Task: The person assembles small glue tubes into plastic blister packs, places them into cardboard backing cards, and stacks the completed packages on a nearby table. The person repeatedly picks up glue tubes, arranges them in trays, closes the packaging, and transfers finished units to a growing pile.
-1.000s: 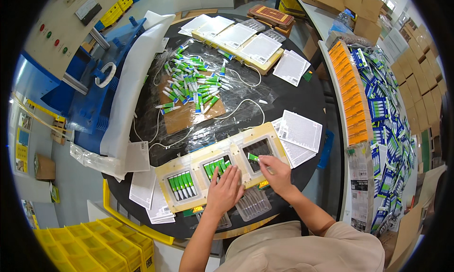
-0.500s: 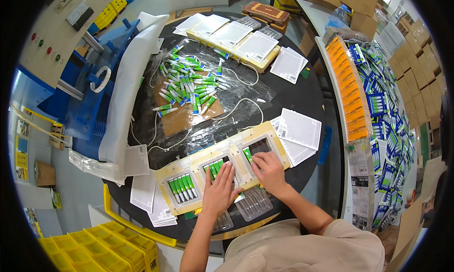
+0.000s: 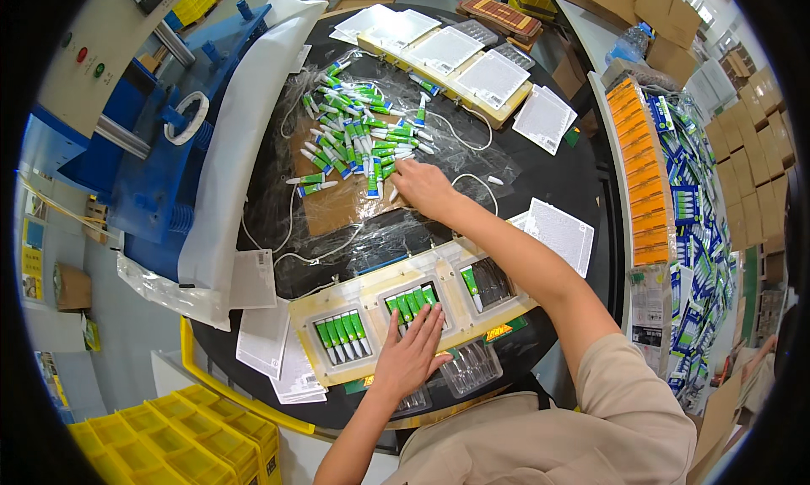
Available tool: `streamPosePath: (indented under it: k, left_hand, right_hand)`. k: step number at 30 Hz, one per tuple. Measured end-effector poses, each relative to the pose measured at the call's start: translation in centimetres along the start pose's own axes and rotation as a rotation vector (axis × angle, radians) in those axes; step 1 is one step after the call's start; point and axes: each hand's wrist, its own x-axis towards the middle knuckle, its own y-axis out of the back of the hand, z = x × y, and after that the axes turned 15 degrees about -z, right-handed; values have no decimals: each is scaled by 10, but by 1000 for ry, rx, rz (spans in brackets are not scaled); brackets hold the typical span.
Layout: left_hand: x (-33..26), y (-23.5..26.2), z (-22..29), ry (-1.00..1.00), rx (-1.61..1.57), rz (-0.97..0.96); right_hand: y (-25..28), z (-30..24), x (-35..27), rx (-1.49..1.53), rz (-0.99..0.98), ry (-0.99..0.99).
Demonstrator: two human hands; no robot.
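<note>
A cream-coloured fixture (image 3: pixel 453 304) with three windows lies along the near side of the round black table. Its left window holds a row of several green tubes with white caps (image 3: pixel 342 337). My left hand (image 3: pixel 409 354) rests flat, fingers stretched, over the near part of the middle window, where several green tubes (image 3: pixel 412 302) show above the fingers. In the right window a single tube (image 3: pixel 472 289) stands at the left side of a clear blister. My right hand (image 3: pixel 422 185) reaches to the right edge of the tube pile (image 3: pixel 346 139), fingers closed on a tube partly hidden beneath them.
A second fixture (image 3: pixel 506 110) bearing white cards stands at the far side. More cards (image 3: pixel 561 236) and clear blister trays (image 3: pixel 471 369) lie around the table edge. Blue machinery (image 3: pixel 143 207) is at left, yellow crates (image 3: pixel 177 434) at lower left, and a bin of packaged tubes (image 3: pixel 688 207) at right.
My right hand has left the right window, where it was setting a tube, and moved away to the pile. My left hand stays over the middle window. The view has shifted slightly.
</note>
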Motion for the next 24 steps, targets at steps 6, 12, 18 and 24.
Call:
streamPosePath:
  k: [6,12,18,24]
  left_hand:
    - [4,-3,-4,13,25,39]
    - [12,1,4,150,-75,57]
    - [15,9,9,187,-166,220]
    - [18,24,-13,214,-196,320]
  right_hand:
    - [40,3,-91,204,149,-24]
    - [71,-32,-230,68,214,235]
    - [41,-39,-241,-166,5,394]
    - [39,-25,-227,-6,50,387]
